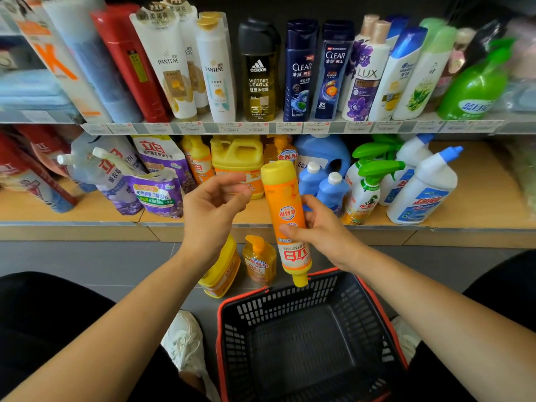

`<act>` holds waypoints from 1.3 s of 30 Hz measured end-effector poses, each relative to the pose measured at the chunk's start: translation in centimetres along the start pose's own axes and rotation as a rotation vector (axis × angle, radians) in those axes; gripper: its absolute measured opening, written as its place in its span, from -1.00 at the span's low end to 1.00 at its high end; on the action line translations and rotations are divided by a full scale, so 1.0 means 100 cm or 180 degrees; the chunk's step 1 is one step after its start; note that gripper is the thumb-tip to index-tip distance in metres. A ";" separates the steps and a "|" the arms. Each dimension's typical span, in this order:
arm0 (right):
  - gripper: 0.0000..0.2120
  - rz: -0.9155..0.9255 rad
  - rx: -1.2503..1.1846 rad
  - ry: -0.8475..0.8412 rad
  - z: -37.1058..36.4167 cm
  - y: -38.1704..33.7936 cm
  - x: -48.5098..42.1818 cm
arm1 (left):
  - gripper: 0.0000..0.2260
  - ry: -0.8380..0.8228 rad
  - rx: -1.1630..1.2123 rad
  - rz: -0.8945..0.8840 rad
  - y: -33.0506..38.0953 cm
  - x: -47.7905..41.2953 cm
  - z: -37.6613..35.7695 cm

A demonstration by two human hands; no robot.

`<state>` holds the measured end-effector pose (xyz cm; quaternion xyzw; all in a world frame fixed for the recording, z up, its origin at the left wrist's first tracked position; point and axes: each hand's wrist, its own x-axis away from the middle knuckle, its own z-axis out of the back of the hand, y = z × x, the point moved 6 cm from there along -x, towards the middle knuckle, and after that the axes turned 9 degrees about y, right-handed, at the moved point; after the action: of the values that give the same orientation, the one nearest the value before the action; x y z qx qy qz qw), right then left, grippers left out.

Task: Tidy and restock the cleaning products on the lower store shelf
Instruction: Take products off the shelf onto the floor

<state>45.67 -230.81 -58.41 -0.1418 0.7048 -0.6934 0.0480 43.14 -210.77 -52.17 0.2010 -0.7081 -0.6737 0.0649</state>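
Note:
My right hand (317, 227) grips an orange and yellow dish-soap bottle (285, 210) upside down, its cap pointing at the basket. It hangs in front of the lower shelf (478, 210). My left hand (213, 203) hovers just left of the bottle, fingers loosely curled, holding nothing. Behind the bottle the lower shelf holds a yellow jug (236, 158), orange bottles (198, 161), blue bottles (330, 187), green-trigger sprays (367, 190) and white toilet cleaners (423, 190). Purple refill pouches (158, 184) lean at the left.
A black basket with a red rim (307, 340) sits empty on the grey floor below my hands. A yellow jug (222, 271) and a small orange pump bottle (259, 262) stand on the floor by the shelf base. The upper shelf carries shampoo bottles (258, 71).

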 end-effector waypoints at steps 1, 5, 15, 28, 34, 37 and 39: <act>-0.50 -0.0049 -0.0125 0.0003 -0.001 -0.001 0.000 | -0.81 -0.0017 -0.0097 0.0166 -0.006 0.000 0.000; -0.46 -0.0169 -0.0593 0.0237 0.002 -0.008 -0.002 | -0.86 -0.0427 -0.0622 0.1052 -0.037 0.010 -0.009; -0.60 -0.0081 -0.0747 0.0441 0.017 -0.022 -0.005 | -0.54 -0.1903 -0.1002 0.1234 -0.077 0.050 -0.037; -0.81 -0.0664 0.0850 0.0292 -0.010 0.026 -0.026 | -0.50 0.0063 -0.0105 0.0759 -0.033 0.000 0.042; -0.77 0.0033 0.1869 0.0056 -0.037 0.027 -0.055 | -0.72 -0.0058 -0.1366 -0.0118 -0.008 -0.045 0.082; -0.70 0.0341 0.2311 -0.0065 -0.060 0.022 -0.079 | -0.69 0.0004 -0.1912 0.0036 -0.027 -0.066 0.109; -0.66 0.0603 0.2519 -0.0124 -0.080 0.017 -0.094 | -0.69 0.0040 -0.2177 0.0249 -0.048 -0.076 0.127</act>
<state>52.31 -220.61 -61.00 -0.0599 0.3925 -0.9008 0.1758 46.39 -196.22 -56.57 0.1444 -0.4480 -0.8679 0.1588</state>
